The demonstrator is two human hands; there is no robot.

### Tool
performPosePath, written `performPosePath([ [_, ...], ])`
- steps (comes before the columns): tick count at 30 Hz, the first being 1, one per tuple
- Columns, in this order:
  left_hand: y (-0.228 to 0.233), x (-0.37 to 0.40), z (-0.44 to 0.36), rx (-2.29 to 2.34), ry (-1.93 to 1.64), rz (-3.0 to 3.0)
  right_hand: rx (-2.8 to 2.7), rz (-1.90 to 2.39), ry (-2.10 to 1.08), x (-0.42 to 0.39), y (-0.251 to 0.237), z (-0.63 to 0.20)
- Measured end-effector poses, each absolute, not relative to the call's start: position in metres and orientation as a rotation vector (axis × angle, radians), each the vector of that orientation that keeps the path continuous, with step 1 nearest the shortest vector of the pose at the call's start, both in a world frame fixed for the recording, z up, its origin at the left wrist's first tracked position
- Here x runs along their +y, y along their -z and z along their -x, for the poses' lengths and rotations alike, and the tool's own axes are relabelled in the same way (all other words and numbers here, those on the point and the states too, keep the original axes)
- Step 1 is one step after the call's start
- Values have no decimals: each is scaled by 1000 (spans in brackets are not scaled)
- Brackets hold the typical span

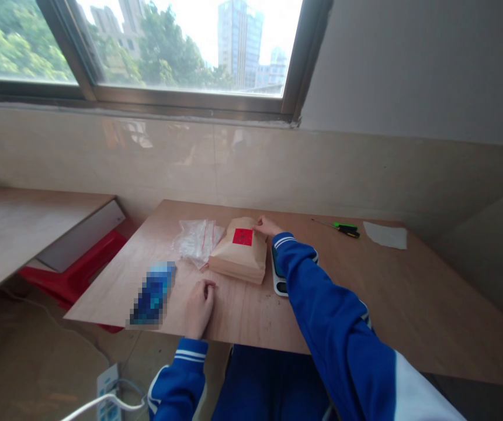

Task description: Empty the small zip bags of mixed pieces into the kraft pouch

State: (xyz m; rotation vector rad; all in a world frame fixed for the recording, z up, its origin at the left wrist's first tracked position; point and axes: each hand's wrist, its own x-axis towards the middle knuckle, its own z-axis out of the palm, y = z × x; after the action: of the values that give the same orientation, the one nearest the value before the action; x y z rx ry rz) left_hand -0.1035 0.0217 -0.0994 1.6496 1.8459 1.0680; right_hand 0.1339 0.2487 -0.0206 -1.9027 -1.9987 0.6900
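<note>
Two hands (left (pixel 198 307), right (pixel 267 226)), one paper bag (pixel 239 252), one screwdriver (pixel 343 229)

**Head view: hands at the paper bag**

Right hand (pixel 267 225) reaches forward; its fingers (pixel 257 223) touch the top edge of a brown paper bag (pixel 239 257) with a red label (pixel 242 237), lying flat on the plywood table (pixel 409 292). Left hand (pixel 198 307) rests loosely curled on the table near its front edge, apart from the bag. Clear plastic bags (pixel 196 240) lie just left of the paper bag. A white scale (pixel 278 279) sits partly under the right sleeve. A green-handled screwdriver (pixel 343 228) and a white sheet (pixel 385 235) lie far right. A blurred blue item (pixel 152 293) lies left of the left hand.
</note>
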Motion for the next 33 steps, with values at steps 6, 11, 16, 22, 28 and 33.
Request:
performPosePath([
  [6,103,22,105,1844,-1070,-1663,-1891,1905,-725,243,23,-141],
  [11,103,22,106,1838,-1097,-1664,-1831,1728,-801,235,10,-154],
  [16,103,21,107,1798,-1140,-1616,-1790,1453,-832,224,-29,-152],
  [22,78,10,98,1870,-1494,-1435,-1901,844,-796,161,-80,-126],
  [28,5,9,71,1765,-1802,-1908,-2018,727,-799,110,-86,-125],
  [33,-28,24,56,1823,-1539,-2251,-2182,706,-832,90,-90,-142],
])
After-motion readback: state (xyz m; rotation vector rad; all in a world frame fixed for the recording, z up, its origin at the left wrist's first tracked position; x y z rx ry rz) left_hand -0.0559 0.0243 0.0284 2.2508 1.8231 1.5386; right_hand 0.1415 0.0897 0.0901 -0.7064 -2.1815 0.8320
